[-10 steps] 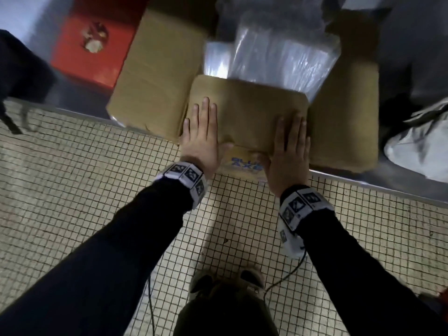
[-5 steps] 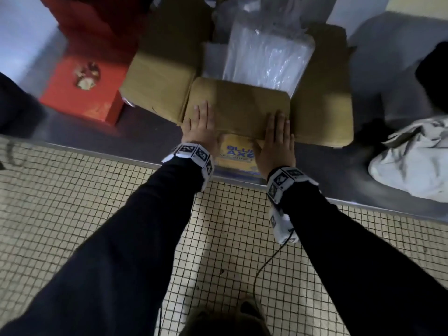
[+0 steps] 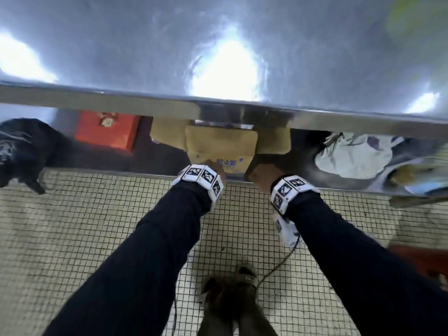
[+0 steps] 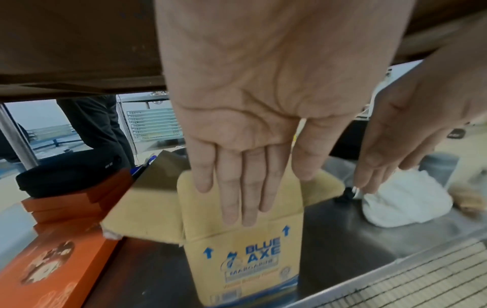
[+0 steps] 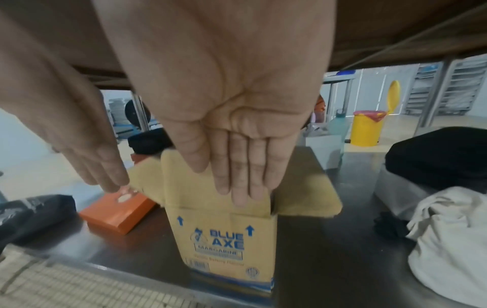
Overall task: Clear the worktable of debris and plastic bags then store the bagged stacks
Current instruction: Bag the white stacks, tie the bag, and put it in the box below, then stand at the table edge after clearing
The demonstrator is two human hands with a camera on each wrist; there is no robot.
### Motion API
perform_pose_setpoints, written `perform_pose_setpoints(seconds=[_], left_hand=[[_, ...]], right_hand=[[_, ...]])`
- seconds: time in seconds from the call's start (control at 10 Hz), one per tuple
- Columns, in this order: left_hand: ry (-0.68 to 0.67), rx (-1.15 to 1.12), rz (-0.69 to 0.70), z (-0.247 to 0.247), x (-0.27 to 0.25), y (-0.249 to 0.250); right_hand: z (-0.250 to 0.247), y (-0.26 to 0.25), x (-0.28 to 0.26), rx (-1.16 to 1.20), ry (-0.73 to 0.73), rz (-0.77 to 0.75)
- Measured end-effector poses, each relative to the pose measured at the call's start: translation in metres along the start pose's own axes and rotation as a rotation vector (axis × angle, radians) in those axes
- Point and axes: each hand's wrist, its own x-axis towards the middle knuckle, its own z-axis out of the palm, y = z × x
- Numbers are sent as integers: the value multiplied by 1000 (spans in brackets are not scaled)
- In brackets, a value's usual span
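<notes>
A brown cardboard box [image 3: 220, 144] printed "BLUE AXE" stands on the steel lower shelf [image 3: 157, 163] under the worktable [image 3: 218, 44]. Its near flap is folded over the top, and the side flaps stick out. My left hand [image 3: 214, 169] and right hand [image 3: 258, 177] are at the box's front edge. In the left wrist view, my left hand [image 4: 242, 187] is flat with straight fingers over the near flap of the box [image 4: 245, 250]. In the right wrist view, my right hand [image 5: 237, 166] lies the same way above the box [image 5: 218, 235]. I cannot tell whether they touch it. The box's contents are hidden.
An orange box [image 3: 106, 132] and a black bag [image 3: 21, 146] lie on the shelf to the left. A white cloth bundle [image 3: 351, 154] lies to the right. The worktable's steel edge [image 3: 242, 112] overhangs the shelf. A yellow bin [image 5: 366, 129] stands beyond.
Both hands have slid back from the top of the folded flap to the box's front edge. The view has risen, so the tabletop now hides the plastic bags in the box.
</notes>
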Motion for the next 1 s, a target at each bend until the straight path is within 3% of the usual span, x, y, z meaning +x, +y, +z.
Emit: perform_pose_setpoints(seconds=[0.1, 0.2, 0.5, 0.8, 1.0], left_hand=[[-50, 118, 72, -42, -64, 23], [27, 179, 153, -66, -92, 35], [187, 222, 299, -117, -164, 100], [251, 261, 394, -124, -209, 213], [286, 250, 447, -105, -226, 313]], right_hand=[[-31, 1, -50, 51, 52, 28], [-64, 7, -95, 169, 165, 2], [-143, 49, -186, 204, 356, -10], [-184, 152, -237, 250, 468, 65], [-196, 262, -268, 234, 526, 100]])
